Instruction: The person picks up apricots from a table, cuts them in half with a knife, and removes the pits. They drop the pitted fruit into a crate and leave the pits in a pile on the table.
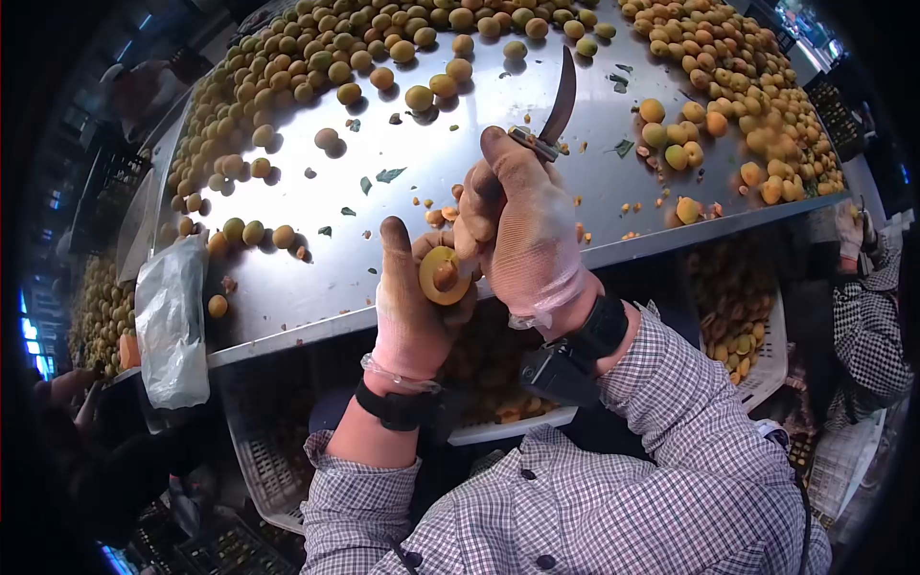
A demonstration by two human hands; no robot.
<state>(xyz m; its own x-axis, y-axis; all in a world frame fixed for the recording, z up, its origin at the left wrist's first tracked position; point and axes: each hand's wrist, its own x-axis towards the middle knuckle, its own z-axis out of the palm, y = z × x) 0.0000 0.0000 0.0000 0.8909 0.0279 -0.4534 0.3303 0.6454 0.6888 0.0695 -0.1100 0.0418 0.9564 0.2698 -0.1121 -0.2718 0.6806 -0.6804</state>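
My left hand (410, 311), in a stained, light-coloured glove, is closed around a halved apricot (433, 266). Its cut face points toward me, and the brown pit (446, 277) sits in the flesh. Just right of it, my gloved right hand (535, 225) grips a knife (563, 103) with a curved, dark blade pointing up and away from the fruit. The fingers of this hand reach close to the apricot; whether they also hold another piece is hidden. Both hands are over the near edge of the metal table (278, 311).
Whole apricots (259, 96) cover the table's far left, with another heap (728, 86) at right. Leaves and fruit scraps lie between. A plastic bag (172, 326) hangs over the left corner. Crates (767, 369) with cut fruit stand below the edge. A co-worker's hand (849, 230) is at far right.
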